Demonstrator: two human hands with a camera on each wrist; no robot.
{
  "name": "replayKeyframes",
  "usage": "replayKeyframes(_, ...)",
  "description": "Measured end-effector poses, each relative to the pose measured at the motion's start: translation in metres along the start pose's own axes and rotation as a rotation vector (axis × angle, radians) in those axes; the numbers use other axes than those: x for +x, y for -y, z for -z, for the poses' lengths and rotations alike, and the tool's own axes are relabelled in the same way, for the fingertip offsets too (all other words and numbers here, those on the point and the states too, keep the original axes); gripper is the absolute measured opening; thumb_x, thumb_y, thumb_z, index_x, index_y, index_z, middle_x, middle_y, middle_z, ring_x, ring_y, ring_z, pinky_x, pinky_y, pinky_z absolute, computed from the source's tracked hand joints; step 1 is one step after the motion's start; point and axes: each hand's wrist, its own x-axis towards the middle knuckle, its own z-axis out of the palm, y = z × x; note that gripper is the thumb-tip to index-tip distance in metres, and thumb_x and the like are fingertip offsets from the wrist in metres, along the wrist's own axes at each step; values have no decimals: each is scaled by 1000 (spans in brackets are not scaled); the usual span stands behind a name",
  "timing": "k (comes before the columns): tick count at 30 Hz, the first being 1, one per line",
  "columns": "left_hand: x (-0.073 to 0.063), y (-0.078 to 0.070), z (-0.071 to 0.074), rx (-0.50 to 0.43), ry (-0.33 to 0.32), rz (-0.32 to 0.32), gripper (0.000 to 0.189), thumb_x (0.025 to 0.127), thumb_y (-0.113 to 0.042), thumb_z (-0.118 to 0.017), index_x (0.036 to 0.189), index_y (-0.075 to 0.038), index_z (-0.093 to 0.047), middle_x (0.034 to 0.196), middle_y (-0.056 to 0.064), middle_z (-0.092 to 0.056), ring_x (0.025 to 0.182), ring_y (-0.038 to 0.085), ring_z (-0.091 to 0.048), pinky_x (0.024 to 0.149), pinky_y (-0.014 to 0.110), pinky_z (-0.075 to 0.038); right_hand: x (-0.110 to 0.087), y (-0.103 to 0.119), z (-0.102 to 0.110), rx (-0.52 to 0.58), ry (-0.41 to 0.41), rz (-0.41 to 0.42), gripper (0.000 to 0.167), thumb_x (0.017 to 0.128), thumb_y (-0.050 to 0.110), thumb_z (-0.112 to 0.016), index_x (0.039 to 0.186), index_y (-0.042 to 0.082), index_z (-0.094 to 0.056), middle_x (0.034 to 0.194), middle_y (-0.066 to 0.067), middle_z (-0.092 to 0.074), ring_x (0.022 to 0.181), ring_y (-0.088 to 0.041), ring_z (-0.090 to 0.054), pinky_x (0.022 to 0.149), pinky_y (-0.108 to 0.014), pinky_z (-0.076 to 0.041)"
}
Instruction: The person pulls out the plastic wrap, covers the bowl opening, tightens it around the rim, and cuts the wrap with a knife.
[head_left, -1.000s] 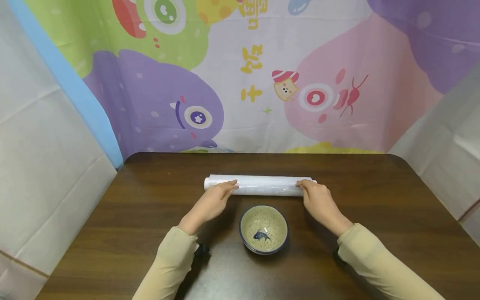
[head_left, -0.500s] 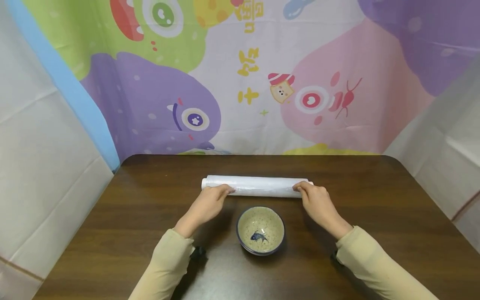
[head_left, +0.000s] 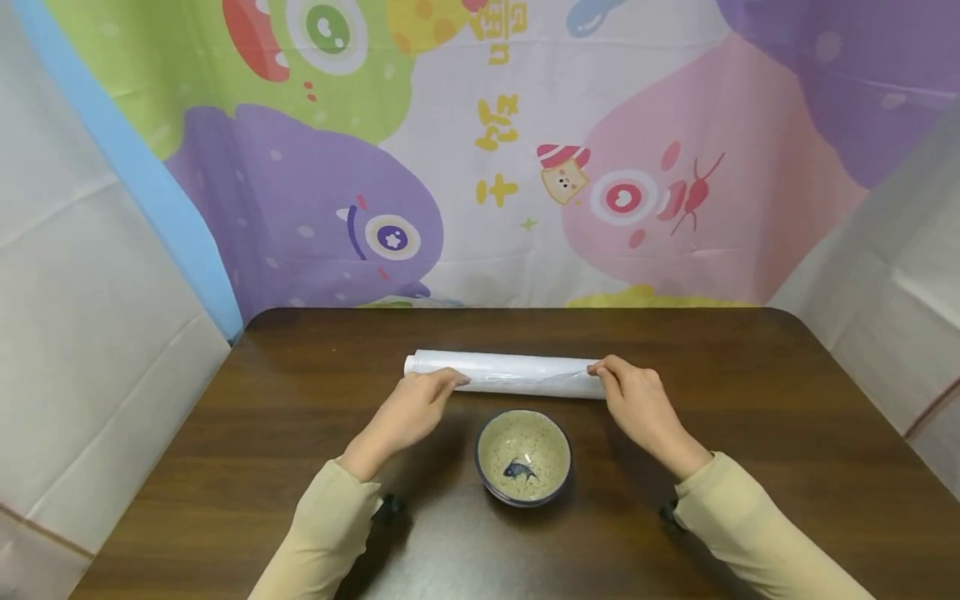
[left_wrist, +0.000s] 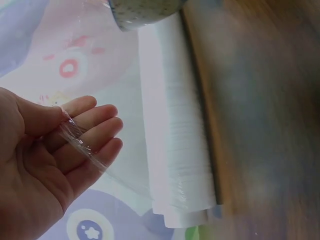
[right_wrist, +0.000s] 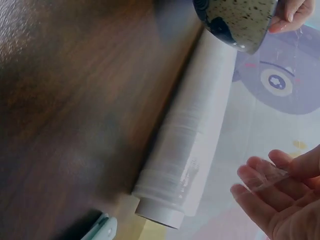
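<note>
A white roll of plastic wrap (head_left: 517, 372) lies crosswise on the table, its cardboard core end (right_wrist: 160, 212) showing in the right wrist view. My left hand (head_left: 412, 406) pinches the wrap's loose clear edge (left_wrist: 80, 140) between thumb and index finger, the other fingers loosely bent. At the roll's right end, my right hand (head_left: 636, 404) pinches the same film edge (right_wrist: 270, 180) with thumb and forefinger. Between the hands the film stands a little off the roll. In front of the roll sits a speckled bowl (head_left: 523, 450) with a blue rim and a blue fish inside, upright.
The brown wooden table (head_left: 750, 375) backs onto a cartoon-printed curtain (head_left: 465, 275). Pale cloth panels (head_left: 90, 350) stand at both sides. A pale green object (right_wrist: 102, 229), only partly seen, shows at the lower left of the right wrist view.
The film's edge has come up off the roll, with a slanting fold now visible between my hands. Both hands stay near the same places, and the head view has shifted slightly.
</note>
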Motion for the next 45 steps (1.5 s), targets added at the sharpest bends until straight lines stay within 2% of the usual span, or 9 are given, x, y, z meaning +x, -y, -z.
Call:
replayKeyframes(5,-2,-5,4,22,-19,-22,22,93,-8,-47,105,-9,-66,99,4,-68,91,18,-63,81,36,-48,-1,1,5,15,-15,12,20,94,13,-48,96,8,-66,94,-8,-69,74,-19,-60,69,-38,-48)
replayKeyframes(9,-3,-7,6,18,-17,-39,22,93,-9,-47,105,-9,-65,95,4,-68,85,16,-62,78,35,-48,-3,2,10,16,-26,14,18,93,14,-50,95,10,-67,90,-7,-69,77,-19,-62,68,-38,-49)
replayKeyframes(16,-8,-11,9,6,-10,-48,22,93,-9,-47,106,-9,-65,99,5,-68,91,17,-63,81,36,-48,-8,3,17,28,-22,31,18,93,15,-50,95,11,-68,92,-6,-69,85,-21,-65,71,-39,-51)
replayKeyframes(24,-12,-17,13,20,-28,-61,22,93,-8,-47,106,-10,-64,89,0,-67,74,11,-56,74,33,-49,-9,8,25,39,-33,45,19,93,12,-50,96,10,-68,91,-6,-70,79,-20,-64,64,-34,-48)
replayKeyframes(30,-17,-26,21,30,-46,-66,23,92,-8,-48,108,-10,-65,95,1,-68,85,13,-62,79,34,-49,-11,15,33,27,-77,80,18,92,12,-51,95,11,-68,88,-2,-69,75,-16,-62,64,-34,-47)
replayKeyframes(32,-20,-31,24,23,-41,-75,23,92,-8,-48,108,-10,-64,98,2,-68,90,15,-63,81,33,-49,-12,16,35,23,-84,93,18,93,12,-51,95,11,-68,88,-2,-69,80,-16,-64,66,-35,-49)
replayKeyframes(35,-24,-36,26,22,-27,-89,24,92,-7,-48,110,-10,-64,102,1,-67,96,14,-62,84,32,-48,-15,17,39,21,-75,86,17,93,14,-51,96,12,-68,86,-2,-69,65,-11,-61,59,-29,-47)
replayKeyframes(39,-25,-43,29,42,-22,-111,24,92,-7,-49,110,-9,-63,103,2,-67,96,15,-63,85,32,-48,-17,17,43,14,-75,79,16,92,14,-52,97,14,-67,83,0,-67,48,-5,-43,49,-22,-38)
replayKeyframes(45,-26,-47,31,71,-42,-116,24,91,-6,-49,110,-10,-63,102,2,-68,93,15,-63,82,32,-49,-20,19,45,19,-77,78,16,92,13,-52,97,15,-67,80,1,-66,44,-4,-36,44,-21,-33)
